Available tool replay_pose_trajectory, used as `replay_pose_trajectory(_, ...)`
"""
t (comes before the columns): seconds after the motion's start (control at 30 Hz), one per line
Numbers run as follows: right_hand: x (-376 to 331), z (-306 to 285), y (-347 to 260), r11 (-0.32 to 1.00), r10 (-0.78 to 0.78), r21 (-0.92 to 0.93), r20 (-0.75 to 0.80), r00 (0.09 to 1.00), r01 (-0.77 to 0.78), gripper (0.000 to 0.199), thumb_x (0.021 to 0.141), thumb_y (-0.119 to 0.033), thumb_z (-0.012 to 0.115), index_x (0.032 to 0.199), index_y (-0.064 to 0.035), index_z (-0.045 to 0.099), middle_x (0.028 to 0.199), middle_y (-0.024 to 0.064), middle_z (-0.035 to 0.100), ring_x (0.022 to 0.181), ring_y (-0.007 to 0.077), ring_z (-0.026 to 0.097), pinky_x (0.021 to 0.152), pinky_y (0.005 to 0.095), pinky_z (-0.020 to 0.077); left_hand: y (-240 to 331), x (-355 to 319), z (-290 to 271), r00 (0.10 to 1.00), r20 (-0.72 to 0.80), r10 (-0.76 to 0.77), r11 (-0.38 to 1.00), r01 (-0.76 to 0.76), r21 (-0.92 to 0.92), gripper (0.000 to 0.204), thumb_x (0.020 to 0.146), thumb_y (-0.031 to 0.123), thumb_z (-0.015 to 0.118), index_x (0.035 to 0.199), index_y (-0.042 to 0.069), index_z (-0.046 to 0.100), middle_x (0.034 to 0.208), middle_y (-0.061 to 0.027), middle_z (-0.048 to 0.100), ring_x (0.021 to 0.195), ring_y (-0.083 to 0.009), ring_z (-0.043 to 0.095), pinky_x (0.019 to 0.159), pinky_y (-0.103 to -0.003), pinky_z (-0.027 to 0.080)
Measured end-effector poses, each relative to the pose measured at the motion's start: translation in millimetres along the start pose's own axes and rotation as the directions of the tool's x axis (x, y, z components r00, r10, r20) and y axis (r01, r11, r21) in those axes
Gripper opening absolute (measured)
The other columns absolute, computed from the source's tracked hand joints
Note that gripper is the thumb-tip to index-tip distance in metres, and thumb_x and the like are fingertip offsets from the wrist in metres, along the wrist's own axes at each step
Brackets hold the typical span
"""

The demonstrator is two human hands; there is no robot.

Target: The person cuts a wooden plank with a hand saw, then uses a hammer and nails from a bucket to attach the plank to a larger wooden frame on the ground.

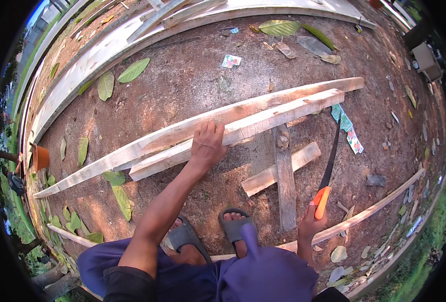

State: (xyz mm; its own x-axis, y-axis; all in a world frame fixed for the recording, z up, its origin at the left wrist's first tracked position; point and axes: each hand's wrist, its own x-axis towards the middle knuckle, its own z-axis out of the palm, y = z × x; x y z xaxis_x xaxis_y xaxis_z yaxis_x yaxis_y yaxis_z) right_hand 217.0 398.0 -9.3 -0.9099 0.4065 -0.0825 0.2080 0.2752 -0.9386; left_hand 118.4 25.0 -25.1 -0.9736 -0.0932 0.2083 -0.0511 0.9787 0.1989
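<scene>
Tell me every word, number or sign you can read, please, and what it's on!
I can't read any words, numbers or signs here.
Torn colourful scrap by the saw: any print is too small to read.
Patterned scrap farther off: too small to read.
Little blue scrap: too small too.
Saw and wooden beam under the left hand: no writing I can make out.

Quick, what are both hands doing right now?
Left hand: on the shorter wooden beam; whether it's gripping or just pressing can't be told.
Right hand: closed, holding the orange-handled saw.
</scene>
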Motion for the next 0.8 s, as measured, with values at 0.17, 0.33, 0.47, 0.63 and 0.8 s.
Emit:
replay_pose_trajectory(0.17, -3, 9, -4, 0.981, 0.146, 0.127, 0.028, 0.989, -0.149, 0.012, 0.097, -0.01, 0.064, 0.089, -0.0033, 0.057, 0.073, -0.0035, 0.051, 0.064, 0.0058, 0.047, 0.056, 0.0246, 0.0363, 5, -15, 2, 0.998, -0.048, -0.031, 0.999, 0.032, 0.013, 0.065, 0.07, 0.024, 0.082, 0.128, 0.006, 0.056, 0.124, -0.0145, 0.056, 0.12, -0.0324, 0.053, 0.096, -0.045, 0.046)
replay_pose_trajectory(0.33, -3, 5, 18, 0.99, 0.129, 0.047, 0.024, 0.991, -0.13, 0.013, 0.096, -0.011, 0.066, 0.089, -0.0005, 0.061, 0.074, -0.0024, 0.053, 0.068, 0.0081, 0.05, 0.061, 0.0279, 0.0401, 18, -16, 1, 0.99, 0.103, -0.094, 0.995, 0.097, -0.026, 0.076, 0.075, 0.028, 0.082, 0.139, 0.006, 0.05, 0.134, -0.0163, 0.053, 0.129, -0.0335, 0.049, 0.109, -0.049, 0.038)
replay_pose_trajectory(0.47, -8, 14, 15, 0.987, 0.153, 0.051, 0.024, 0.988, -0.154, 0.015, 0.096, -0.013, 0.067, 0.092, 0.0009, 0.063, 0.075, -0.0022, 0.055, 0.068, 0.0091, 0.05, 0.062, 0.0292, 0.0408, 12, -37, 22, 0.997, 0.06, -0.041, 0.986, 0.031, 0.162, 0.078, 0.079, 0.026, 0.078, 0.146, 0.006, 0.044, 0.138, -0.0172, 0.05, 0.133, -0.0334, 0.046, 0.111, -0.054, 0.034)
replay_pose_trajectory(0.63, -7, 13, 6, 0.989, 0.149, 0.021, 0.041, 0.988, -0.15, 0.015, 0.096, -0.014, 0.067, 0.094, 0.0006, 0.064, 0.076, -0.0024, 0.055, 0.068, 0.0093, 0.049, 0.062, 0.0298, 0.04, 3, -59, 47, 1.0, -0.014, 0.018, 0.996, -0.017, 0.083, 0.079, 0.081, 0.022, 0.076, 0.151, 0.009, 0.041, 0.141, -0.0186, 0.045, 0.132, -0.0343, 0.044, 0.109, -0.054, 0.033)
replay_pose_trajectory(0.8, -9, 13, 12, 0.99, 0.14, -0.041, 0.07, 0.988, -0.137, 0.014, 0.096, -0.014, 0.067, 0.095, -0.0004, 0.062, 0.075, -0.003, 0.051, 0.068, 0.0095, 0.048, 0.061, 0.0299, 0.0391, 7, -58, 37, 0.995, 0.092, 0.048, 0.991, -0.059, 0.117, 0.079, 0.083, 0.01, 0.068, 0.156, 0.021, 0.039, 0.14, -0.0207, 0.045, 0.131, -0.0358, 0.043, 0.108, -0.053, 0.033)
